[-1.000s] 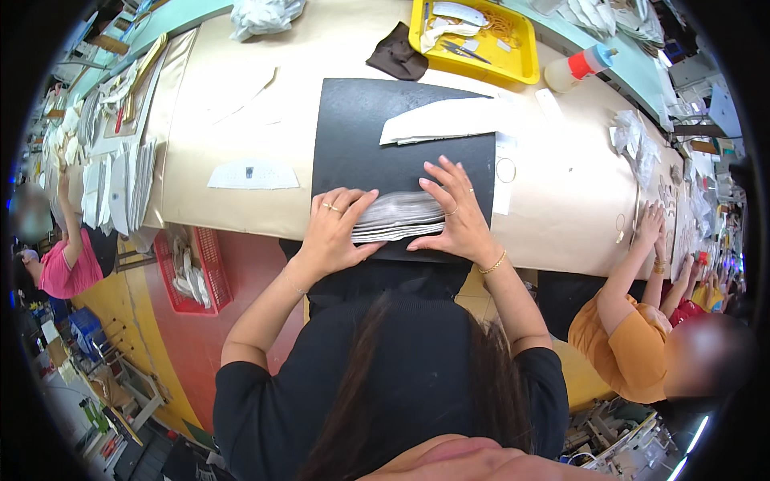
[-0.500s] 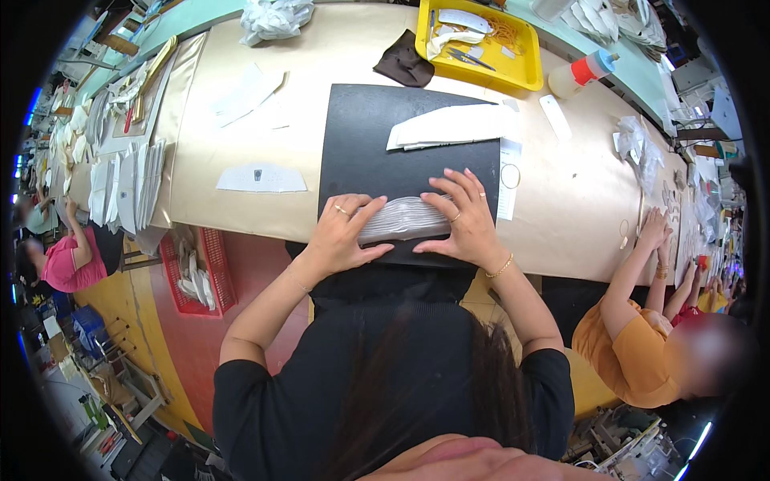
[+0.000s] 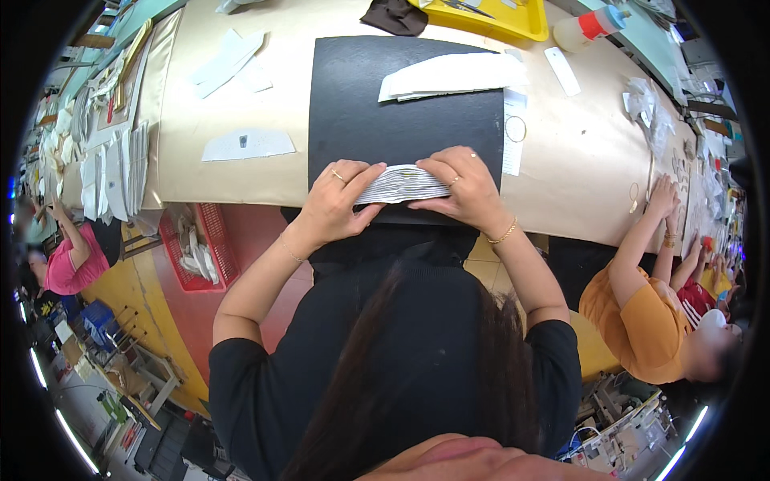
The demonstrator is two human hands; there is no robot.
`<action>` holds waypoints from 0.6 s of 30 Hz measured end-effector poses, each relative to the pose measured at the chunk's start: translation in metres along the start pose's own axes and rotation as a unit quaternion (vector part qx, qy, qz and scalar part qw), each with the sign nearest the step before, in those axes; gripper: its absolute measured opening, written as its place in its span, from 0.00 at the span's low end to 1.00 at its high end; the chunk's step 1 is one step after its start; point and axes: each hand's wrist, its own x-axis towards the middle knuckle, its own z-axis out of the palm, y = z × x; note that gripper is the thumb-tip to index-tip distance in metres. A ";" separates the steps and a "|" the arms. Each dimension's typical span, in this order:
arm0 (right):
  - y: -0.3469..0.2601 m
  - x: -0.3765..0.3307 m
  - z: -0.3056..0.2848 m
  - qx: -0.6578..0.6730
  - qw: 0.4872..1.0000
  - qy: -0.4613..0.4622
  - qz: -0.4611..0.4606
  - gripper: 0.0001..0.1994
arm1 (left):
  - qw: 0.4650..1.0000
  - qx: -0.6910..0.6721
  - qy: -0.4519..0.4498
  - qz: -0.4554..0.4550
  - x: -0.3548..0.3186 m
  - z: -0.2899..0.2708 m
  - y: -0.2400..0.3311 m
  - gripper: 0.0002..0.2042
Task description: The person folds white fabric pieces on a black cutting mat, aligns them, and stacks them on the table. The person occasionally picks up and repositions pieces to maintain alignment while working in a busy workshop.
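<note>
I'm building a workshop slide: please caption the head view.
Left hand and right hand hold opposite ends of a layered stack over a black board.

Left hand (image 3: 333, 204) and right hand (image 3: 472, 188) are hiding the ends of the stack (image 3: 401, 185). Top edge is cropping the yellow tray (image 3: 513, 26).

From my remote feed, head view: left grip (image 3: 329, 207) and right grip (image 3: 469, 188) pinch opposite ends of a layered white stack (image 3: 403, 185), thumbs on the near side. Stack sits over the near part of a black mat (image 3: 353, 104); contact I can't tell. Farther on the mat, a white pile (image 3: 445, 76). Surface (image 3: 577, 192) left: one curved white piece (image 3: 249, 147). Far right: yellow tray (image 3: 525, 24), cut off by frame; red-banded bottle (image 3: 584, 30). Right: co-worker in orange (image 3: 634, 321).
</note>
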 end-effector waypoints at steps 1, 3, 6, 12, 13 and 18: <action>0.000 0.000 0.000 -0.016 1.000 0.012 -0.009 0.33 | 1.000 0.020 -0.009 0.002 0.000 -0.001 0.000 0.32; -0.001 0.000 0.000 0.001 0.999 0.041 -0.003 0.39 | 0.999 0.044 -0.010 0.006 0.002 -0.003 0.003 0.33; -0.005 -0.001 0.004 0.049 0.999 0.005 0.007 0.40 | 0.997 0.073 -0.007 0.007 0.006 -0.004 0.009 0.34; 0.018 -0.016 -0.011 0.042 0.998 0.024 0.035 0.31 | 0.989 0.131 -0.059 0.023 0.017 -0.009 0.015 0.31; 0.029 -0.018 -0.017 0.025 0.993 0.090 0.074 0.23 | 0.990 0.120 -0.067 0.018 0.018 -0.009 0.015 0.30; 0.092 -0.026 -0.046 -0.058 0.902 0.227 0.362 0.10 | 0.996 0.055 -0.067 -0.004 0.026 -0.005 0.012 0.27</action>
